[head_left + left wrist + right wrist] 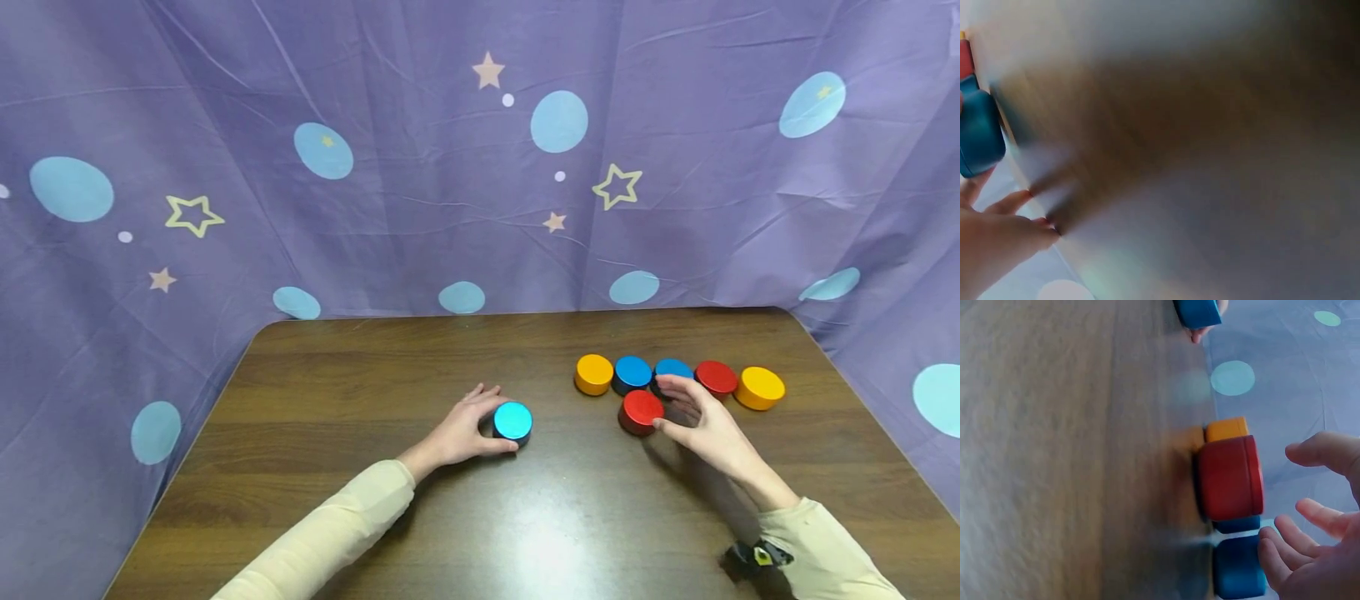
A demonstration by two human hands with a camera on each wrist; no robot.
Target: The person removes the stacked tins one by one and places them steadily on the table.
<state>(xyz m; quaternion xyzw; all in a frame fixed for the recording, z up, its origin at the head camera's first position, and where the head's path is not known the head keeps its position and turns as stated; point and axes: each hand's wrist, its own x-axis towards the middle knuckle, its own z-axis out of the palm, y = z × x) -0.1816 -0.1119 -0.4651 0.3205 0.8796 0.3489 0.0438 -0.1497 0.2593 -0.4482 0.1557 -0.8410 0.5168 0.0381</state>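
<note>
My left hand (465, 427) grips a short blue cylinder (513, 423), its thumb on the near side and fingers round the far side. In the left wrist view this blue cylinder (980, 134) shows at the left edge, partly cut off. Beside a red cylinder (641, 413) is my right hand (708, 435), thumb and fingers spread. The right wrist view shows the red cylinder (1229, 478) with a seam near its top and a gap between it and the fingers. Behind the right fingers, a blue cylinder (672, 368) is partly hidden.
A row of cylinders stands at the back right: yellow (594, 374), blue (632, 375), the partly hidden blue one, red (716, 379) and yellow (761, 388). They stand on a brown wooden table (337, 358). A purple patterned curtain (420, 167) hangs behind it.
</note>
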